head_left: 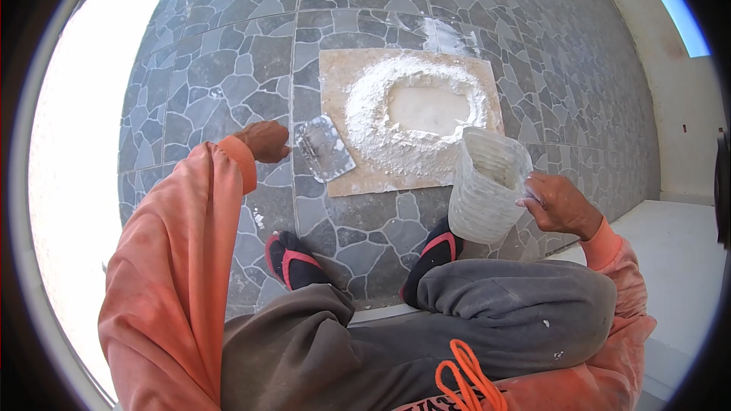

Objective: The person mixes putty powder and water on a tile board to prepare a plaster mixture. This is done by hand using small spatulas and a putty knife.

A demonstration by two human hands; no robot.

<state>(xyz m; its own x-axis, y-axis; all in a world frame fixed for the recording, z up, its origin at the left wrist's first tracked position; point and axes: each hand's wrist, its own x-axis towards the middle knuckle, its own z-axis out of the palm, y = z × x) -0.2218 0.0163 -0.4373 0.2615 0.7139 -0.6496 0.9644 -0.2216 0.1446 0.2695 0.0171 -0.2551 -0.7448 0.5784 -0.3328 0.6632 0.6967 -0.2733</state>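
- The floor (228,53) spreads out under everything; powder spilled on it, past the board's far edge at 1 o'clock, might make it slick underfoot.
- The board (337,85) lies flat on it; a knock at a corner could jolt its load.
- The powder (373,137) sits on the board in a thick ring; a thin or nudged stretch of wall could give way and let the pool run out.
- The jug (483,202) is at 4 o'clock from the board's centre, its rim over the near corner; a loose wrist could tip it into the wall. Its contents cannot be made out.
- The pool (430,110), pale and smooth, lies inside the ring; too much added liquid could overtop it.
- The right foot (440,247) is just beside the jug and could bump it.
- The trowel (327,151) lies near 8 o'clock, by the board's edge, where it could be kicked.
- The right hand (562,204) grips the jug's side.
- The left hand (266,141), at 9 o'clock, is nearest the trowel, fingers curled; whether it is fully closed cannot be told.
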